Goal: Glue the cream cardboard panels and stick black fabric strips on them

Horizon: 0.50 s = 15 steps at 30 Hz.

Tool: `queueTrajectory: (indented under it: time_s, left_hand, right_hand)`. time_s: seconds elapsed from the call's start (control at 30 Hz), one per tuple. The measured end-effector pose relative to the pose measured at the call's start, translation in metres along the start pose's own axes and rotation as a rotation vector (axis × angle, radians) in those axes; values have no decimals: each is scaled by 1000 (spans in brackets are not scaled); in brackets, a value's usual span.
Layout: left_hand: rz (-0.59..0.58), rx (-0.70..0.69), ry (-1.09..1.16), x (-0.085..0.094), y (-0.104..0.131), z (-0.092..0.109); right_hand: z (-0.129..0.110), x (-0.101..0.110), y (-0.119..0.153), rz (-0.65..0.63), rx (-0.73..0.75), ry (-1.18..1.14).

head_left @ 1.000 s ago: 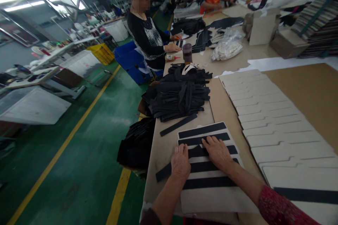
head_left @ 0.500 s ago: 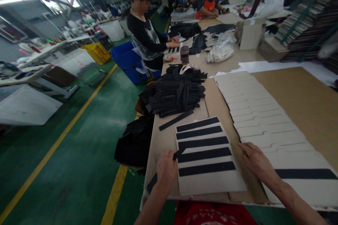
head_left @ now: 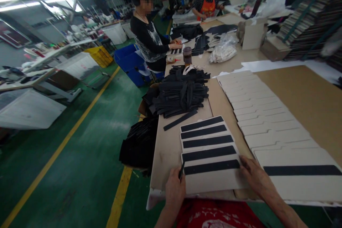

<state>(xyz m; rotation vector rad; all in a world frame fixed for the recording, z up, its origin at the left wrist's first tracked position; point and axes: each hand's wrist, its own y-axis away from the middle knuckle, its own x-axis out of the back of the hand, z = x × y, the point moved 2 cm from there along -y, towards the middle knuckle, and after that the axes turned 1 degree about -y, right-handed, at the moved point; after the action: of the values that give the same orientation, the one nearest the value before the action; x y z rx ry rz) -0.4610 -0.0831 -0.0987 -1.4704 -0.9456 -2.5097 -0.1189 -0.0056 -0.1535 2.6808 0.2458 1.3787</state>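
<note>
Several pale boards (head_left: 211,181), each with a black strip across it, lie overlapped in front of me. At their lower left edge my left hand (head_left: 175,187) is closed on a dark strip (head_left: 182,169), seen nearly end-on. My right hand (head_left: 253,176) pinches the right edge of the nearest board, its fingertips partly hidden there. To the right runs a long overlapping row of pale boards (head_left: 278,128); the nearest one bears a black strip (head_left: 301,170). A loose black strip (head_left: 180,120) lies on the table beyond my left hand.
Bundled black strips (head_left: 181,94) are piled at the table's left edge, above a box of black material (head_left: 139,144). Farther along are a jar (head_left: 187,56) and a plastic bag (head_left: 223,50). A co-worker (head_left: 149,32) stands at the left side; another person (head_left: 208,1) works behind.
My left hand has drawn nearer to me with the dark strip. My right hand has come down and left onto the boards' right edge. The nearest boards have shifted slightly.
</note>
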Motion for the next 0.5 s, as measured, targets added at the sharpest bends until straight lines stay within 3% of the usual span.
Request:
queueTrajectory:
  time_s: [0.33,0.5]
  left_hand:
    - [7,45,85,-2,-3,6]
    - [15,60,123,-6,-5,2]
  right_hand:
    - [-1,8,2,-59,-165,-54]
    - [-11,21,15,-74,-570,-299]
